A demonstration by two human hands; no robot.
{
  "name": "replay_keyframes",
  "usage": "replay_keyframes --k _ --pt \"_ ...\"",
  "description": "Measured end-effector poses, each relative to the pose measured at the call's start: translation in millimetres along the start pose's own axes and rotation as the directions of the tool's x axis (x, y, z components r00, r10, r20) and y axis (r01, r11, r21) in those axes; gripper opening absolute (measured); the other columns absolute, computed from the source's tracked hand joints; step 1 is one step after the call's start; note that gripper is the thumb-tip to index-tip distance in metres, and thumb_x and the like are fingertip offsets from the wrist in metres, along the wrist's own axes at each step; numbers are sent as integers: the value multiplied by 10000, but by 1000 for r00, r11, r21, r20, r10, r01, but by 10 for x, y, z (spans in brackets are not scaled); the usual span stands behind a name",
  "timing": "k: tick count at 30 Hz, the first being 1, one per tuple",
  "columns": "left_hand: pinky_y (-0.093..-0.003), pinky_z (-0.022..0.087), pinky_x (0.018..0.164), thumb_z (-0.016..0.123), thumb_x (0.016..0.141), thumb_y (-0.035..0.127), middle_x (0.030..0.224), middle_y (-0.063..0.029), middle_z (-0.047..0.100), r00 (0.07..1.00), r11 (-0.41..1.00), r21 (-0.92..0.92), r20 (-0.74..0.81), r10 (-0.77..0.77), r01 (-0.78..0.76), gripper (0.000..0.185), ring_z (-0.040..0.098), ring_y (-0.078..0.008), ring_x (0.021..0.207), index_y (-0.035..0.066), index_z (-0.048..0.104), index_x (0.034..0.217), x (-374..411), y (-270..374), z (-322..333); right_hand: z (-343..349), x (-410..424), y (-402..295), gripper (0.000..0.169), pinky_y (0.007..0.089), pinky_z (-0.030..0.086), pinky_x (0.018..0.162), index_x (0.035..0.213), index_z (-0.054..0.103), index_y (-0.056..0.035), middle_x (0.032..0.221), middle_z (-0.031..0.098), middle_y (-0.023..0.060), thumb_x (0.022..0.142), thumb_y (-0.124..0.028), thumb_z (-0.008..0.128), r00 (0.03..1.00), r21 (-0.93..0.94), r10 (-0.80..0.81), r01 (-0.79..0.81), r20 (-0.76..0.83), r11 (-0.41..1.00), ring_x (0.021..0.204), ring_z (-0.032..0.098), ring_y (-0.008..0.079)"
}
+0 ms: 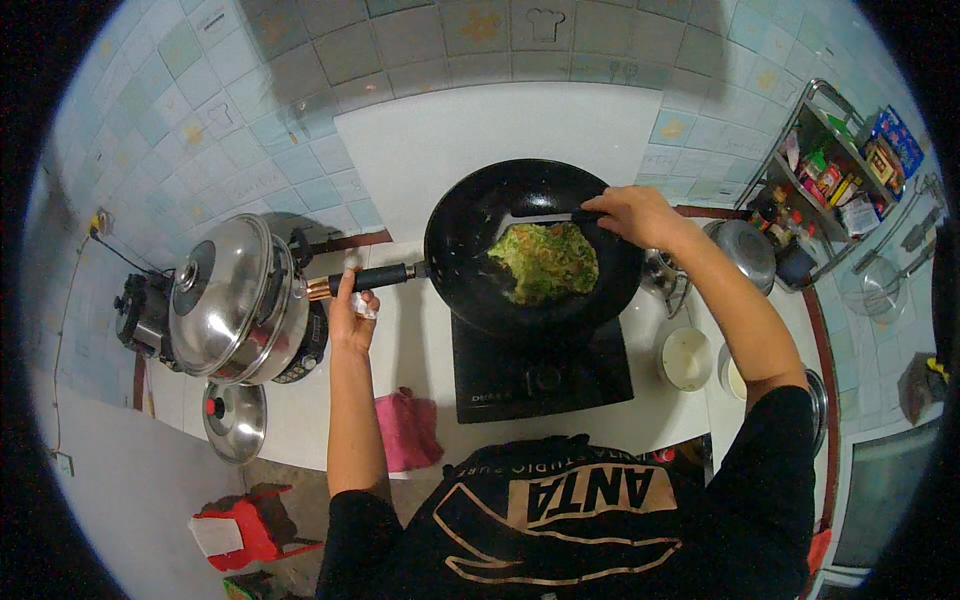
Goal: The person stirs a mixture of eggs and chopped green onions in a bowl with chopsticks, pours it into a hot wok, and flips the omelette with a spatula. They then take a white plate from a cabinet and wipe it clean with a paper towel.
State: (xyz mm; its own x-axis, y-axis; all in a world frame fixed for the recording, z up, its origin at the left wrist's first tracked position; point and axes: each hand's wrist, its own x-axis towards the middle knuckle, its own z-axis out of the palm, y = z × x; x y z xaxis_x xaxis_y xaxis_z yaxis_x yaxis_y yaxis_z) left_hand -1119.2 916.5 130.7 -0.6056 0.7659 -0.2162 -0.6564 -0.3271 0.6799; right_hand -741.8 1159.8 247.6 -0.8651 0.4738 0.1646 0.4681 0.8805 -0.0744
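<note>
My left hand (352, 311) grips the black handle (375, 278) of a wok, with a crumpled white tissue or cloth partly showing under the fingers. The black wok (465, 296) is over a black induction cooker (541, 382). A green and yellow pancake-like food (547, 262) lies in it, with brownish bits on top. My right hand (634, 217) reaches over the wok's right rim and holds the dark handle of a metal spatula (536, 220), whose blade is at the food's upper left edge.
A large lidded steel steamer (232, 300) stands left, with a steel lid (235, 420) before it. A pink cloth (409, 431) lies near the counter's front edge. Right are a white bowl (686, 358), steel pots (742, 255) and a packed rack (832, 165). A red stool (247, 532) stands below left.
</note>
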Motion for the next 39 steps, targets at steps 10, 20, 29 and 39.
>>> replay_keyframes --k 10,20,29,39 --pt "-245 381 446 650 820 205 679 -17 567 1000 1000 -13 -25 1 -2 188 478 -120 500 57 593 920 -71 19 24 -1261 -651 143 332 371 470 725 1031 641 -126 916 640 111 699 -113 662 969 -186 151 -115 194 976 858 598 302" --pt "-247 397 446 645 827 206 677 -25 569 999 999 -23 26 -25 25 163 494 -112 516 77 591 911 -28 19 -9 -838 -772 10 282 421 470 714 1007 656 -183 891 648 109 725 -190 652 954 -157 174 -138 244 978 839 605 313" --pt "-254 388 431 640 832 207 712 -25 560 999 998 -56 -29 -43 41 163 489 -125 508 75 572 899 -89 35 25 -431 -648 66 243 371 479 670 994 635 -75 828 619 113 782 -192 621 992 196 96 -109 77 975 738 602 256" --pt "-255 410 403 634 835 219 664 -34 574 998 998 -34 -41 -52 51 153 505 -140 484 84 562 850 -31 21 -16 -606 -577 344 158 328 451 425 920 595 -19 665 583 87 825 -145 581 825 439 530 -557 196 705 478 565 166"
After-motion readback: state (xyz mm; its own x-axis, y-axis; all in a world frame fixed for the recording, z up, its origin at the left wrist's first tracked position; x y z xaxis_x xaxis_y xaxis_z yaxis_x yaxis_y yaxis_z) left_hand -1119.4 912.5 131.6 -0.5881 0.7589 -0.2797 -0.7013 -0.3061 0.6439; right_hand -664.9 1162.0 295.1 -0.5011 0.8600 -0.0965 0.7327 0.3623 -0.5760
